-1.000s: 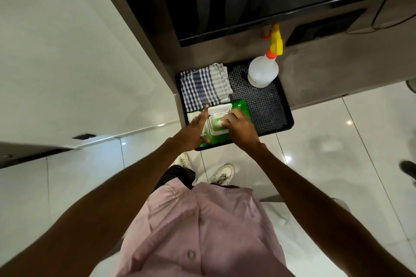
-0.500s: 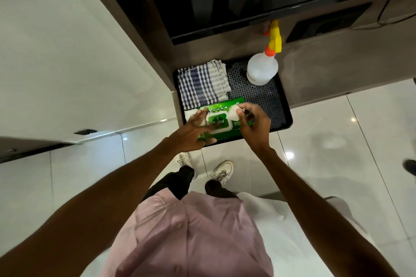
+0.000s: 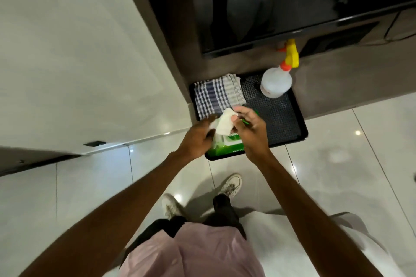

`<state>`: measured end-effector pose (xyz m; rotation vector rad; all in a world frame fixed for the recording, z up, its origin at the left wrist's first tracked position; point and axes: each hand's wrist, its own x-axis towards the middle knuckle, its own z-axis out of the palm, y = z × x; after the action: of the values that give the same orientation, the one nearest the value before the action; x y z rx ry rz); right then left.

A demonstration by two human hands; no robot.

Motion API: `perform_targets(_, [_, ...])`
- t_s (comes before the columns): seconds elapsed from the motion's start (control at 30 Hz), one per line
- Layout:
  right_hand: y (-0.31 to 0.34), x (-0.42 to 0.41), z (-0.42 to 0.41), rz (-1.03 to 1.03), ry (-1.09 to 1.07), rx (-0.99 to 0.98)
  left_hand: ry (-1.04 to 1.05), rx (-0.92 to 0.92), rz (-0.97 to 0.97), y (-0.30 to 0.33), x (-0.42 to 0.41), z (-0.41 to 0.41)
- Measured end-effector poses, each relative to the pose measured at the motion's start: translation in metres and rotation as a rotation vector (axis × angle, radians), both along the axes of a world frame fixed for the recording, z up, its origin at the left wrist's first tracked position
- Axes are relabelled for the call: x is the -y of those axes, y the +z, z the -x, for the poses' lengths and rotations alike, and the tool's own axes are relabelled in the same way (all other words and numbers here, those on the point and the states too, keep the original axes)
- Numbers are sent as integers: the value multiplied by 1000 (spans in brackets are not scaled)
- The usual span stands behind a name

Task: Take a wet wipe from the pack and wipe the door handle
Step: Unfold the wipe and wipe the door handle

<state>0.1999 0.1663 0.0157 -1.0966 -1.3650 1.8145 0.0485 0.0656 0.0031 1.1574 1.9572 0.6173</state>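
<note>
The white door panel (image 3: pixel 74 51) fills the left side; its top and left run out of frame, and no handle can be made out on it. A dark glossy screen (image 3: pixel 258 2) occupies the upper right, cut off at the top, showing only dim reflections. Pale floor tiles (image 3: pixel 337 164) lie below.

A black tray (image 3: pixel 290 128) sits on the floor against the dark unit. Its near left corner is covered by the hands. On it, at the far left, lies a folded checked cloth (image 3: pixel 216 94); at the far right stands a clear spray bottle (image 3: pixel 275 83) with a yellow trigger, its label unreadable.

The green wipe pack (image 3: pixel 225 147) lies at the tray's near edge, largely hidden under both hands; its lid cannot be seen.

The left hand (image 3: pixel 198 139) and right hand (image 3: pixel 249 132) hover above the pack, each pinching the white wet wipe (image 3: pixel 224 122) between them. The wipe is crumpled and blurred; whether its lower end is clear of the pack cannot be told.
</note>
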Motion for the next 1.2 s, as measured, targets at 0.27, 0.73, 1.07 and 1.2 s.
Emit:
perform_targets(0.27, [65, 101, 151, 52, 295, -130, 567, 693, -137, 112, 133, 121])
perform_targets(0.73, [161, 449, 462, -398, 475, -119, 1076, 189, -620, 191, 480, 366])
perform_targets(1.07, [166, 580, 646, -353, 841, -202, 973, 130, -584, 192, 639, 533])
perform_targets(1.2, [159, 623, 715, -274, 830, -211, 1008, 91, -510, 201, 685, 603])
